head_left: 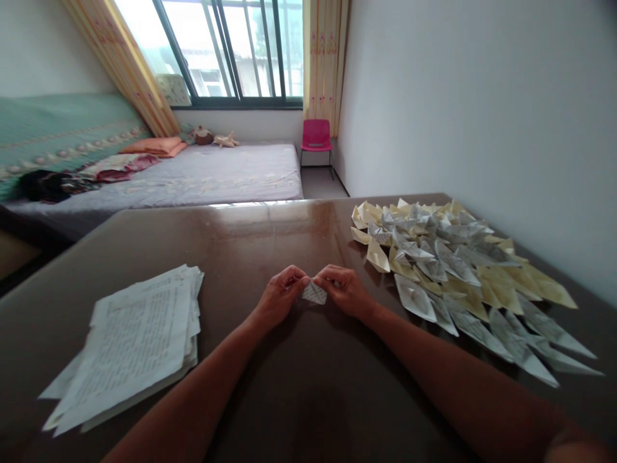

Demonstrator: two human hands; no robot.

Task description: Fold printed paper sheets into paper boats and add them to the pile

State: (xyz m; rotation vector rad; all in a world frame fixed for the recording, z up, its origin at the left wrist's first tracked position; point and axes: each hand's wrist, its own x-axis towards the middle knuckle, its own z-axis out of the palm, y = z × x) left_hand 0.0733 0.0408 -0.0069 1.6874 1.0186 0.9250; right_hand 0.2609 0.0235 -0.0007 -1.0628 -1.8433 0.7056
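A small folded piece of printed paper (315,294) is held up between my two hands, just above the middle of the table. My left hand (285,292) pinches its upper left edge between thumb and fingers. On the other side, my right hand (346,290) grips the upper right edge the same way. The paper narrows toward the top, where the thumbs nearly meet; part of it is hidden behind the fingers. To the right lie many folded paper boats (414,299), white printed and yellowish, packed close together. A stack of printed sheets (139,334) rests on the left.
The brown table (250,251) has a glossy top and a far edge facing the bed (241,170). A pink chair (317,135) stands beneath the curtain by the window. A white wall (463,116) runs along the right side.
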